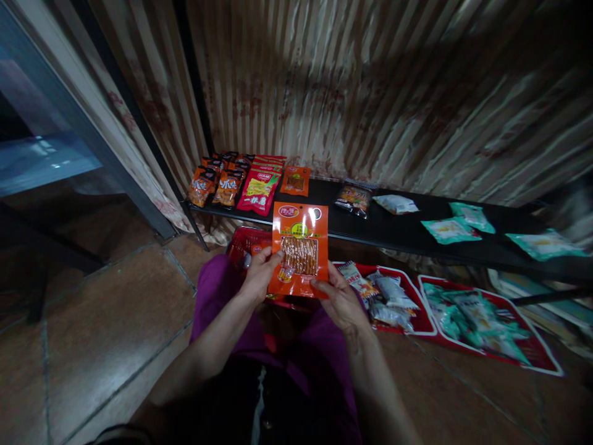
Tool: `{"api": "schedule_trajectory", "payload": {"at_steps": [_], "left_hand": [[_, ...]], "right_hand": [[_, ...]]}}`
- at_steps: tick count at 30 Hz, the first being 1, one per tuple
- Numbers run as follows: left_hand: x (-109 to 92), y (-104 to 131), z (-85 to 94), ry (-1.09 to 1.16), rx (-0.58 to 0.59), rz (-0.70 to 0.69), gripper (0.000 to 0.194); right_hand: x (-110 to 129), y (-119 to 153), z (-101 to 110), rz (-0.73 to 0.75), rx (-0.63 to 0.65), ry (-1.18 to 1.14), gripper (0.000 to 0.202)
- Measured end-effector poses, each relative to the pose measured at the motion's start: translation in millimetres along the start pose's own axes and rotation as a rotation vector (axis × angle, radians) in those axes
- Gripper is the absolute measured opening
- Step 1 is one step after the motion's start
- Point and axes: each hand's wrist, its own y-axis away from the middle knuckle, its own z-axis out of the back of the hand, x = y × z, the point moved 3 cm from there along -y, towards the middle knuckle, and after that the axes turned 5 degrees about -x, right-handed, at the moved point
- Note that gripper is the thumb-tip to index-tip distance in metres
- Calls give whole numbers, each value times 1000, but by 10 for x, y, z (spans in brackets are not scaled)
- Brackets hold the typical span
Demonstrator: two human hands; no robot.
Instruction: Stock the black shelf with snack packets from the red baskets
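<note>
An orange snack packet [299,253] with a clear window is held upright between both hands in the head view. My left hand [260,272] pinches its lower left edge, thumb on the front. My right hand [340,298] grips the lower right corner, thumb also in front. Just behind the packet, a similar, smaller-looking orange packet [295,181] lies on the black shelf [389,230]. Left of it are red packets [260,188] and several black-and-orange packets [228,185]. Part of a red basket [238,242] shows behind my left hand.
A dark packet [354,198], a white packet [396,204] and green packets [450,231] lie along the shelf's right part. Two red baskets with white rims [433,321] stand on the tiled floor at right, holding white-blue packets [393,296] and green packets [477,321]. A curtain hangs behind.
</note>
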Motion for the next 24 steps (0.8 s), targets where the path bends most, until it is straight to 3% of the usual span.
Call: {"api": "schedule_trajectory", "payload": {"at_steps": [11, 19, 24], "left_hand": [[34, -30, 29, -23, -98, 3, 32], [70, -17, 47, -56, -77, -14, 28], [106, 25, 41, -85, -34, -2, 28]], "right_hand": [[-49, 19, 24, -34, 19, -7, 42], [-4, -146, 111, 5, -260, -49, 32], [80, -227, 77, -3, -310, -107, 28]]}}
